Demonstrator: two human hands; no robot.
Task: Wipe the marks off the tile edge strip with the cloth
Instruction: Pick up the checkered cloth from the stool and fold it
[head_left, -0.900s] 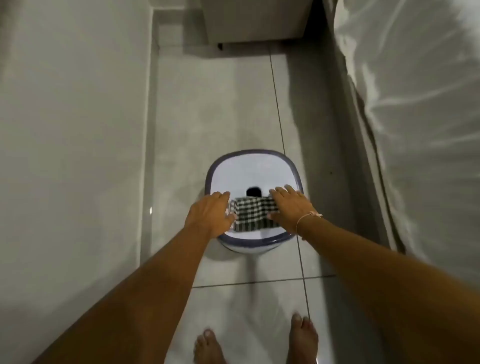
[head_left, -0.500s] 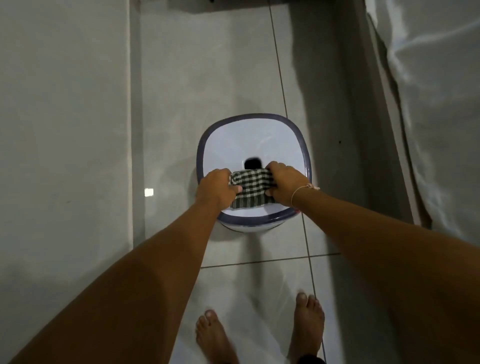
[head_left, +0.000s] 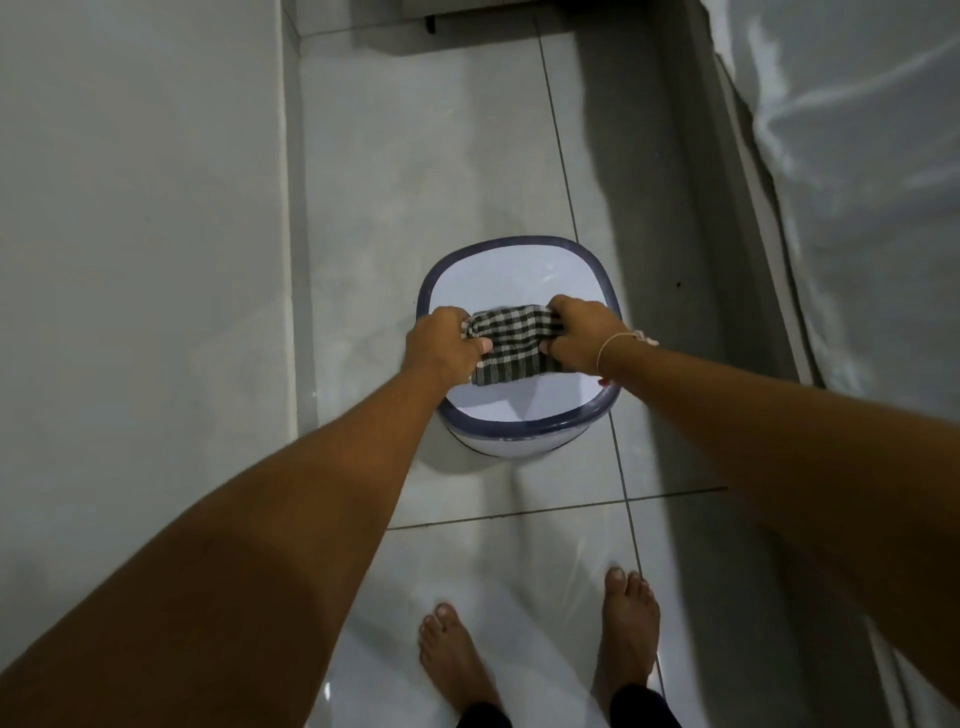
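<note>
A black-and-white checked cloth (head_left: 511, 345) is stretched between my two hands just above a white stool with a dark blue rim (head_left: 519, 244). My left hand (head_left: 441, 345) grips the cloth's left end and my right hand (head_left: 579, 332) grips its right end, fingers curled. The tile edge strip (head_left: 298, 234) runs along the foot of the grey wall at the left, away from both hands. No marks on it can be made out from here.
The stool stands on a glossy light tiled floor (head_left: 441, 130). My bare feet (head_left: 628, 629) are below it. A bed under clear plastic (head_left: 857, 182) fills the right side. A cabinet base (head_left: 467, 10) is at the top.
My hands went from lying flat on the cloth to gripping its ends and lifting it off the stool top, covering the seat's dark hole. The view shifted slightly.
</note>
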